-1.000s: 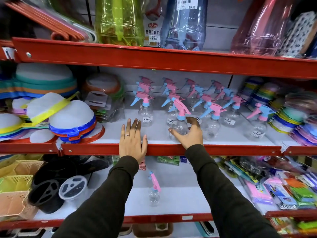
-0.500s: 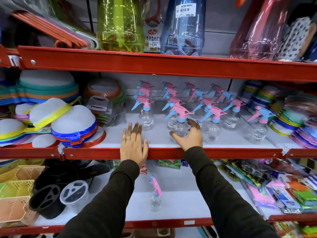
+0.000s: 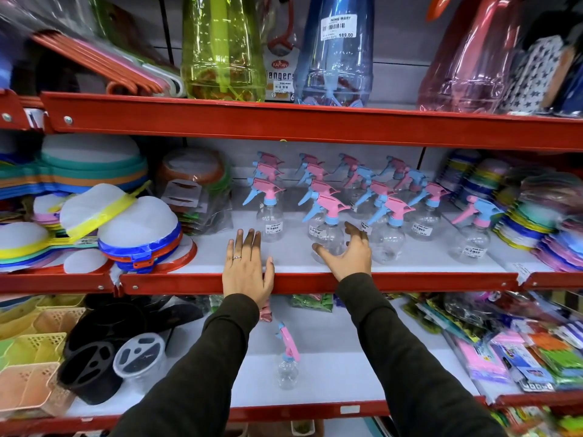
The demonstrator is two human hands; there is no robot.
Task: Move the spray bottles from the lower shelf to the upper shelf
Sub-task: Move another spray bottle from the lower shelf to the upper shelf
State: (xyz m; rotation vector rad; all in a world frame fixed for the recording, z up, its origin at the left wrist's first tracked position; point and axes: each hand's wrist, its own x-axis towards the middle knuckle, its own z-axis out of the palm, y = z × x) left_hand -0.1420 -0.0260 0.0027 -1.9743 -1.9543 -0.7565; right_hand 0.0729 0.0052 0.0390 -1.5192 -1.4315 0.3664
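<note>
Several clear spray bottles with pink and blue trigger heads stand in rows on the upper white shelf. My right hand is cupped loosely around the front spray bottle, which stands upright on that shelf; my fingers are spread, thumb at its left base. My left hand lies flat, palm down, on the shelf's red front edge and holds nothing. One spray bottle stands alone on the lower shelf between my arms. A pink piece peeks out behind my left wrist.
Stacked round plastic covers fill the upper shelf's left side and coloured stacks its right. Black and clear holders and baskets sit lower left, packets lower right. Large bottles stand on the top shelf.
My right hand's fingers have loosened and spread around the front bottle, which now stands on the upper shelf. My left hand has stayed flat on the shelf edge.
</note>
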